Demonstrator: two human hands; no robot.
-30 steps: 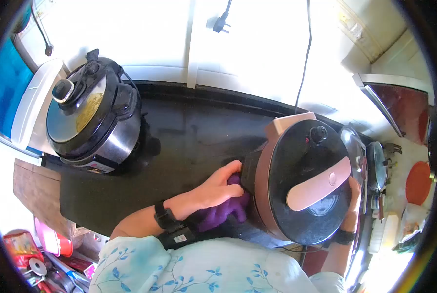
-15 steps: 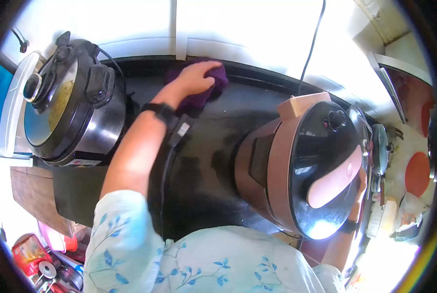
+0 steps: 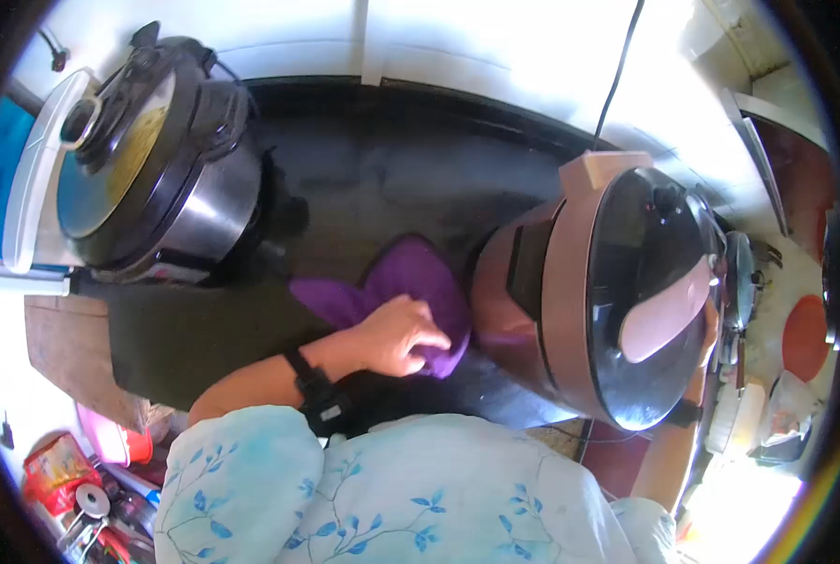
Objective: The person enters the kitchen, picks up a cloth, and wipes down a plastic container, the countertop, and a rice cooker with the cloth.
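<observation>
My left hand [image 3: 403, 336] presses on a purple cloth [image 3: 415, 282] that lies partly spread on the black countertop [image 3: 335, 188], just left of the pink cooker. Its fingers are curled together on the cloth. The pink cooker [image 3: 509, 291] has a dark round lid with a pink handle [image 3: 666, 310] and leans to the left at its base. On the far side of that cooker, my right hand [image 3: 710, 334] rests against its right edge; most of its fingers are hidden behind the lid.
A steel and black cooker [image 3: 209, 211] with a glass lid stands at the left, beside a white tray [image 3: 39, 179]. A wooden board [image 3: 68, 348] and a red packet [image 3: 58, 470] are at lower left. Pans [image 3: 739, 282] and a red round object [image 3: 803, 338] are at right.
The left hand went with the purple cloth to the back of the counter, then came back toward me beside the pink cooker. The cooker appears farther right in view.
</observation>
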